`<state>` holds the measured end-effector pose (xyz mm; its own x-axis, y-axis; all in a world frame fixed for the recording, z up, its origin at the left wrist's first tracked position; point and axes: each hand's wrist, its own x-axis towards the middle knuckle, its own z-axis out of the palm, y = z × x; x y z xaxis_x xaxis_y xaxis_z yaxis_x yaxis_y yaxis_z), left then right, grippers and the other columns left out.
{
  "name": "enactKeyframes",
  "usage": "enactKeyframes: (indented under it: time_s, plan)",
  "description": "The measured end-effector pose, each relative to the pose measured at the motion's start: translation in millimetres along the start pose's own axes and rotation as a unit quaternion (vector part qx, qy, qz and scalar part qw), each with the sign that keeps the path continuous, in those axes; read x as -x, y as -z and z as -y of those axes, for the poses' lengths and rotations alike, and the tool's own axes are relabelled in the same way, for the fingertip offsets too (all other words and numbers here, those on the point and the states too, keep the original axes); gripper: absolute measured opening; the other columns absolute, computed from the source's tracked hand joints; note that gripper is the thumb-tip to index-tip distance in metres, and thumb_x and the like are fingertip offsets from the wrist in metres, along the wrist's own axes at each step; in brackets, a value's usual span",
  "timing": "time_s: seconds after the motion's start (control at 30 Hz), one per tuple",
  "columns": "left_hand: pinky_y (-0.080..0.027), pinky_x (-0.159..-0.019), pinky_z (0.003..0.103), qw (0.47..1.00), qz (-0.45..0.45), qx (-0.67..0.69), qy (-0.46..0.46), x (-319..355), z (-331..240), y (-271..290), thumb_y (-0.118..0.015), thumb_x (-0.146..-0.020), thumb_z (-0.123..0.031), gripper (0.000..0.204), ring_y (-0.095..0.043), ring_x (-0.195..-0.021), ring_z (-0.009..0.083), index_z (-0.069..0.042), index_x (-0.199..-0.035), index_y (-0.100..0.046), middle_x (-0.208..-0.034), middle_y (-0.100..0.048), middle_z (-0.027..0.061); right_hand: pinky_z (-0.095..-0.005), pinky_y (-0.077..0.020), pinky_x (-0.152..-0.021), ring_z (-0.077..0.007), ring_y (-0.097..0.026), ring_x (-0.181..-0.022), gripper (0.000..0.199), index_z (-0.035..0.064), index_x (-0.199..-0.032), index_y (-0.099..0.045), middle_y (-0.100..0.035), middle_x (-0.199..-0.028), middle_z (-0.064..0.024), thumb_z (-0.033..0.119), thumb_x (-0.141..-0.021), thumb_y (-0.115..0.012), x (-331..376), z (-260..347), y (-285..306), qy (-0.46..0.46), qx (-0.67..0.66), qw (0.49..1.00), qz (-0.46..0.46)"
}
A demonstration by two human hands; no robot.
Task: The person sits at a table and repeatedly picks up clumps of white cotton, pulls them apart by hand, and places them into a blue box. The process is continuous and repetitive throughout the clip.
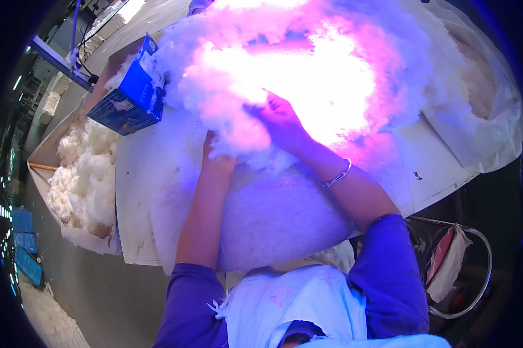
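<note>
Loose white cotton lies in a fluffy heap over the table, lit pink and violet by a very bright light. My right hand is at the near side of the glare, its fingers bent and closed on a tuft of the cotton. Left of it, my left hand reaches into the near edge of the same tuft. Cotton covers its fingers, so their grip does not show. Under both forearms a flat, smooth sheet of fibre hangs over the table's near edge.
A blue cardboard box with fluff inside stands at the table's left. Beside the table, a large lined container holds more cotton. Clear plastic sheeting drapes the right side. A metal-framed chair stands at lower right.
</note>
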<state>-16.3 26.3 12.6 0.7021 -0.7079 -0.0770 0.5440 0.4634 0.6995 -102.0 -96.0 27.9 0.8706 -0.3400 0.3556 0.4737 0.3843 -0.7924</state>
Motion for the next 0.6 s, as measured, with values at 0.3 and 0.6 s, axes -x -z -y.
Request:
enactKeyframes:
  time_s: [0.3, 0.6]
  plan:
    - [-0.054, -0.067, 0.030, 0.998, -0.012, 0.031, -0.048, 1.0, -3.4, 1.3, -0.053, -0.093, -0.024, 0.030, -0.063, -0.079, 0.0183, -0.004, -0.115, -0.051, -0.095, -0.062, 0.0082, -0.0348, -0.0521, -0.083, -0.0206, -0.063, -0.096, 0.034, -0.0002, -0.118, -0.053, -0.062, -0.109, -0.0137, 0.012, -0.087, -0.059, 7.4, 38.8, -1.5, -0.078, 0.096, 0.992, -0.019]
    - [-0.047, -0.091, 0.042, 0.993, -0.011, 0.097, 0.064, -12.5, 12.7, 56.8, -0.047, -0.092, -0.031, 0.043, -0.054, -0.110, 0.0284, -0.005, -0.126, -0.047, -0.121, -0.055, 0.0139, -0.0370, -0.0519, -0.071, -0.0273, -0.064, -0.081, 0.034, 0.0136, -0.106, -0.064, -0.063, -0.095, -0.0080, 0.023, -0.074, -0.069, 18.6, 21.9, -35.3, 0.131, 0.707, 0.672, 0.176]
